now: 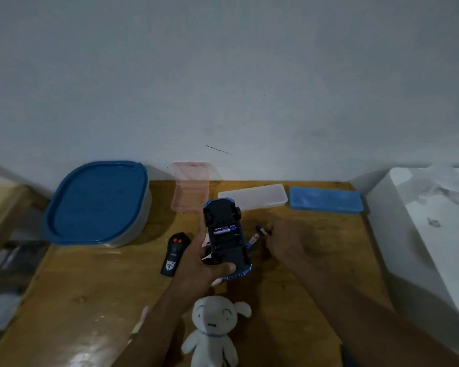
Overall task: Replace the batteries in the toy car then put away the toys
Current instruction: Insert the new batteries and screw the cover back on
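Observation:
My left hand (200, 263) grips the blue toy car (227, 237) upside down above the wooden table (90, 287). Its open battery bay shows one blue battery (224, 229) seated near the top. My right hand (281, 241) is just right of the car, its fingertips pinching a second battery (261, 230). Another battery (253, 238) lies on the table between the car and that hand. The black remote (173, 254) with two red buttons lies left of the car.
A large container with a blue lid (97, 203) stands at back left. An open pink case (190, 186), a clear box (253, 196) and a blue box (326, 200) line the back edge. A white plush doll (214, 332) lies near me. A white surface (421, 221) borders the right.

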Action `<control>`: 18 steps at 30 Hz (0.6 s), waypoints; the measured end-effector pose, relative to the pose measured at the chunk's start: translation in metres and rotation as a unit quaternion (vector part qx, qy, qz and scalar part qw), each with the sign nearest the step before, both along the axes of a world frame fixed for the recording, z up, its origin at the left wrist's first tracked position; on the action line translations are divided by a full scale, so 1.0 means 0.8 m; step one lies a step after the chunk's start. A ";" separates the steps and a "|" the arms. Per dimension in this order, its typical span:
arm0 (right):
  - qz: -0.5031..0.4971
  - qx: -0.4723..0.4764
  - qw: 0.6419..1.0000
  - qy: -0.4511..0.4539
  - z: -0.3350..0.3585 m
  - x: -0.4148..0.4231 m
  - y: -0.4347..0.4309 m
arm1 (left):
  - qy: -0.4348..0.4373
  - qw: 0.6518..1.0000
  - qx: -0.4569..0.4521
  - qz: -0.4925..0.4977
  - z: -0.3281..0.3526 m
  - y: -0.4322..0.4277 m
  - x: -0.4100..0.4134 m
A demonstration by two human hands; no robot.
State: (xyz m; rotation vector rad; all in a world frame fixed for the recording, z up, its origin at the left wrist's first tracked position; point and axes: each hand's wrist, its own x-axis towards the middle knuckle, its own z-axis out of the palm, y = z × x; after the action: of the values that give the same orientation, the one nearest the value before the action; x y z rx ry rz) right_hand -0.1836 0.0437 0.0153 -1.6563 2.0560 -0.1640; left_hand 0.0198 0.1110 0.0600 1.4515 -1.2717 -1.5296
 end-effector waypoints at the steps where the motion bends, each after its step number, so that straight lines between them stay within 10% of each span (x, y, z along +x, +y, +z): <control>1: -0.006 0.003 1.000 -0.008 0.000 -0.001 0.000 | -0.003 1.000 0.001 -0.001 0.000 -0.001 0.000; 18: -0.110 -0.147 0.959 -0.216 0.084 -0.008 0.103 | 0.027 0.997 -0.007 -0.068 0.018 0.017 -0.006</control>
State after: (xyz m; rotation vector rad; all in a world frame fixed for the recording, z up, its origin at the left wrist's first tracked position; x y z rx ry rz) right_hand -0.1900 0.1259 0.0828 -1.3843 1.9290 -0.8657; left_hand 0.0154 0.1248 0.0745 1.3299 -1.3694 -1.6334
